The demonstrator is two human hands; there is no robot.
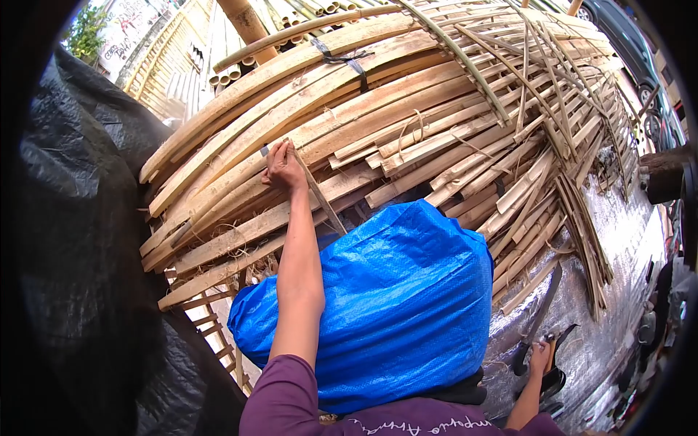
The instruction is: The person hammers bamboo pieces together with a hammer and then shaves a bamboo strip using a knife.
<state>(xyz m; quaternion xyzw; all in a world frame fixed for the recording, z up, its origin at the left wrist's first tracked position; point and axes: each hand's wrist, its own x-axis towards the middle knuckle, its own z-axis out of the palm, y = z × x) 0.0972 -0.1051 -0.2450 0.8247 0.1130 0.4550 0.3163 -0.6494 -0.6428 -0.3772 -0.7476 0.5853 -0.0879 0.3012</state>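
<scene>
My left hand (285, 167) is raised over the bamboo pile, its fingers closed on the upper end of a thin bamboo strip (320, 195). The strip slopes down toward the blue tarp (407, 305) that covers my lap. Low on the right, my right hand (539, 358) is closed beside a tan, handle-like piece; what it grips is too small to make out. A long dark blade (544, 309) lies close to that hand, with a black handle below it. Another dark curved tool (564, 336) is just to the right.
Long split bamboo slats (291, 109) are stacked in front of me, some tied with a black strip (349, 62). A bundle of thin strips (584, 243) leans over silvery sheeting (618, 254). Black plastic sheeting (87, 240) hangs at left. A car (625, 43) stands behind.
</scene>
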